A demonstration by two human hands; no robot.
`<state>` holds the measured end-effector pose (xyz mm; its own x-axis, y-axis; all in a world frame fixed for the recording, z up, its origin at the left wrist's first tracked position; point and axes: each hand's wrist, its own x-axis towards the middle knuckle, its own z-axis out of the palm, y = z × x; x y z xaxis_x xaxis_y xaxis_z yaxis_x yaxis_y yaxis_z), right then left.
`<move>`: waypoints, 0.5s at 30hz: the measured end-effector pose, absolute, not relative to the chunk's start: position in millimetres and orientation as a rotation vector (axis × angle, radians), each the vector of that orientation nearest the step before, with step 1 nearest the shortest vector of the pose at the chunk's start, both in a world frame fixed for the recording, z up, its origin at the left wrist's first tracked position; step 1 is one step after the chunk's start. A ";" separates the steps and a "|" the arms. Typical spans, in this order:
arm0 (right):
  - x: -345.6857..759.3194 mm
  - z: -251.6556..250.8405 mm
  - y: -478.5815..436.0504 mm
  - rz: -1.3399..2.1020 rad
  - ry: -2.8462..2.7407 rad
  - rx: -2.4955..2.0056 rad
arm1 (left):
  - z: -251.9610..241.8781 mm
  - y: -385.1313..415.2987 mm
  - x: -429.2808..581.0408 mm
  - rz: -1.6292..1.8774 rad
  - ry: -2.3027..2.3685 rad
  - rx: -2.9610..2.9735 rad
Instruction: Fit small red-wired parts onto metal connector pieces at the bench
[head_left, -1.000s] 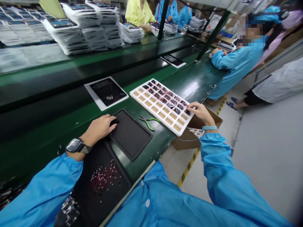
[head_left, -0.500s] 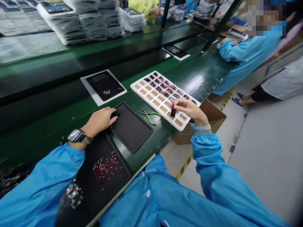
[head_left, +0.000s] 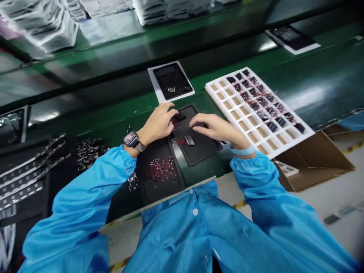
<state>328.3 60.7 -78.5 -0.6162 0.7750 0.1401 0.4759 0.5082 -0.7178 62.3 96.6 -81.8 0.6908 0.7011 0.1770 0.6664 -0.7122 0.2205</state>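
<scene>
Head view: watch screen (head_left: pixel 130 138) illegible; left fingers (head_left: pixel 173 112) grip black part (head_left: pixel 180 116); right fingers (head_left: pixel 200 131) released.

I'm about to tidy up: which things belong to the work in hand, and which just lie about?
Likely in use:
black part, at left hand
mat, below right hand
wired part, on mat
white tray
red wires

Seemingly aside:
cardboard box
far stacks

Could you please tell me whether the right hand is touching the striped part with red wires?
Apart: the head view shows a sliver of the black mat between the right hand and the striped part.
</scene>
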 end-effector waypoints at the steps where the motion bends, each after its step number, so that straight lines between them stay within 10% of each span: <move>1: 341.3 -74.1 58.9 0.887 -2.237 -1.102 | -79.7 89.7 62.3 0.388 1.076 2.769; 15: 494.3 -67.1 -27.0 0.628 -1.560 -1.842 | -109.6 75.4 106.1 0.223 1.125 2.963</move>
<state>494.3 -27.0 -67.1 0.1830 0.9822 0.0429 0.6787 -0.0947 -0.7283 106.1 75.4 -109.6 0.7395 0.6577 0.1435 0.6627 -0.7487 0.0165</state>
